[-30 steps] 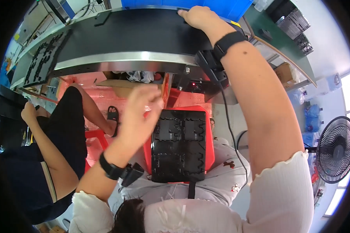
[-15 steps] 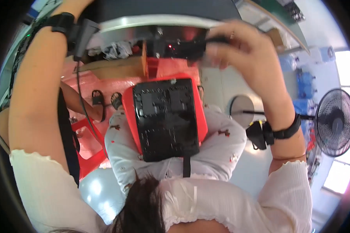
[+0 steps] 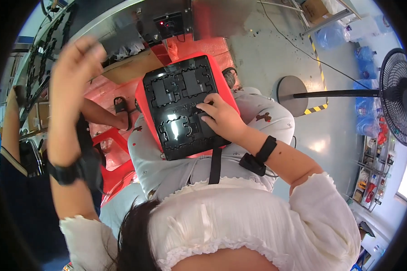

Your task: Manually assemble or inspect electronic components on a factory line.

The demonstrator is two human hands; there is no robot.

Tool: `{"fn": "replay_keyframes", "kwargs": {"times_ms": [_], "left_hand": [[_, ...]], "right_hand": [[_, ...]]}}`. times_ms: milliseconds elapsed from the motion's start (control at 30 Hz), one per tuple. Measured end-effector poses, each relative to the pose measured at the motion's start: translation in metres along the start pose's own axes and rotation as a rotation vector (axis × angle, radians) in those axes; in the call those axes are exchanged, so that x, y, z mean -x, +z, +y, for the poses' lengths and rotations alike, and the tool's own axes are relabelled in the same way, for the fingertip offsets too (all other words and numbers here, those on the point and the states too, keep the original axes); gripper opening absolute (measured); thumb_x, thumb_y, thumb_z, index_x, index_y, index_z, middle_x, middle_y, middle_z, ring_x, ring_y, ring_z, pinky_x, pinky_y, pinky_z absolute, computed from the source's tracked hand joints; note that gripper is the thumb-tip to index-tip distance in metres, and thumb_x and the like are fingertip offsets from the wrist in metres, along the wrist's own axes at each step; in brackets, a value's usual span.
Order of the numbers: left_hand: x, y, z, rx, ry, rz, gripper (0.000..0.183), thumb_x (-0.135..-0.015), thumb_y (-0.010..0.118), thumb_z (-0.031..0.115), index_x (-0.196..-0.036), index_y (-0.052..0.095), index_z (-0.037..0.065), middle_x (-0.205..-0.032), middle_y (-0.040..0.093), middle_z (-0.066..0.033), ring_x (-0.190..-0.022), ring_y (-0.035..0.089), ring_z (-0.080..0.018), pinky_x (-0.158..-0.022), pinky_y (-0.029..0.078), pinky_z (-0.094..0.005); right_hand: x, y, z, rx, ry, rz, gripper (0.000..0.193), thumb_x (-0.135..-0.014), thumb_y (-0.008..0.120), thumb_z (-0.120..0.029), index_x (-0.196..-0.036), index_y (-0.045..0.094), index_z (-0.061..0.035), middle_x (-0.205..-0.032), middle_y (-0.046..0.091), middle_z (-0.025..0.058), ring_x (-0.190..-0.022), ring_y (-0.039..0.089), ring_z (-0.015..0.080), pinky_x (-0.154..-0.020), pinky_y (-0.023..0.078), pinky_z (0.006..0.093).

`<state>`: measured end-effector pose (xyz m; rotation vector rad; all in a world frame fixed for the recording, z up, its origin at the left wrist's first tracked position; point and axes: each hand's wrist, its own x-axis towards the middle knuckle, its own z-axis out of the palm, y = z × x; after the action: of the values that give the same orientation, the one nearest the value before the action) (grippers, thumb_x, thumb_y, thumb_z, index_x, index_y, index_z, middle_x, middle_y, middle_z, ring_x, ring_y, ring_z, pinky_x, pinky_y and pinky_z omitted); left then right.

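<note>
A black moulded tray [image 3: 175, 108] with shaped recesses rests on a red support [image 3: 140, 97] above my lap. Dark flat pieces [image 3: 196, 80] fill the recesses at its far side; at the near left, a recess [image 3: 178, 131] shines with glare. Over the tray's near right part, my right hand [image 3: 222, 118] reaches in with bent fingers and thumb. Something dark lies under those fingertips, but what they grip cannot be made out. Raised at the upper left, away from the tray, my left hand [image 3: 77, 61] is smeared by motion, so its grip is unclear.
A metal-edged bench [image 3: 108, 20] stands ahead, with a cardboard box [image 3: 133, 67] beneath. Dark parts [image 3: 43, 49] hang or stand at the far left. A person's sandalled foot [image 3: 122, 108] and a red stool [image 3: 117, 149] are at left. A fan [image 3: 395, 97] stands at right.
My right hand has come down from the bench edge to the tray. My left hand has come nearer from the bench top. The view has turned, showing more floor at right.
</note>
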<state>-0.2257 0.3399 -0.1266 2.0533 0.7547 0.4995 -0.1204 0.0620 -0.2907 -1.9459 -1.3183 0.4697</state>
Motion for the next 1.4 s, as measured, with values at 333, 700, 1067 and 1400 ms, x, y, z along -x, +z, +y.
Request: {"fn": "replay_keyframes", "kwargs": {"times_ms": [333,700,1067,1400], "left_hand": [[0.140,0.088,-0.128,0.008,-0.306,-0.575,0.017,-0.081,0.060,0.013,-0.091,0.061,0.000,-0.081,0.058,-0.0014,-0.075,0.053,-0.0092,-0.066,0.043,-0.0248],[0.156,0.114,-0.150,-0.290,0.338,-0.140,0.022,-0.072,0.066,0.018,-0.087,0.063,0.002,-0.079,0.051,-0.0090,-0.078,0.049,-0.0266,-0.069,0.041,-0.0344],[0.127,0.115,-0.138,-0.222,0.504,-0.340,0.024,-0.071,0.065,0.018,-0.092,0.061,0.007,-0.085,0.050,-0.0067,-0.085,0.047,-0.0261,-0.076,0.040,-0.0355],[0.164,0.108,-0.126,-0.381,0.376,-0.276,0.038,-0.069,0.066,0.029,-0.098,0.056,0.006,-0.106,0.047,-0.0092,-0.100,0.043,-0.0277,-0.083,0.035,-0.0413]], "right_hand": [[0.058,0.001,0.001,0.236,-0.418,-0.522,0.030,-0.065,0.055,0.002,-0.093,0.060,-0.0034,-0.122,0.047,0.0125,-0.112,0.045,0.0269,-0.085,0.042,0.0362],[-0.064,-0.065,-0.075,0.029,-0.330,0.019,0.015,-0.079,0.052,-0.001,-0.092,0.059,-0.0012,-0.093,0.060,0.0115,-0.083,0.058,0.0256,-0.072,0.047,0.0312],[-0.195,-0.126,-0.153,0.733,-0.952,0.408,0.050,-0.073,0.063,-0.016,-0.115,0.045,0.0035,-0.091,0.057,0.0206,-0.087,0.056,0.0354,-0.079,0.046,0.0387],[-0.201,-0.122,-0.136,0.953,-0.460,-0.056,0.023,-0.073,0.055,-0.016,-0.090,0.054,-0.0009,-0.084,0.055,0.0167,-0.081,0.056,0.0325,-0.069,0.046,0.0407]]}}
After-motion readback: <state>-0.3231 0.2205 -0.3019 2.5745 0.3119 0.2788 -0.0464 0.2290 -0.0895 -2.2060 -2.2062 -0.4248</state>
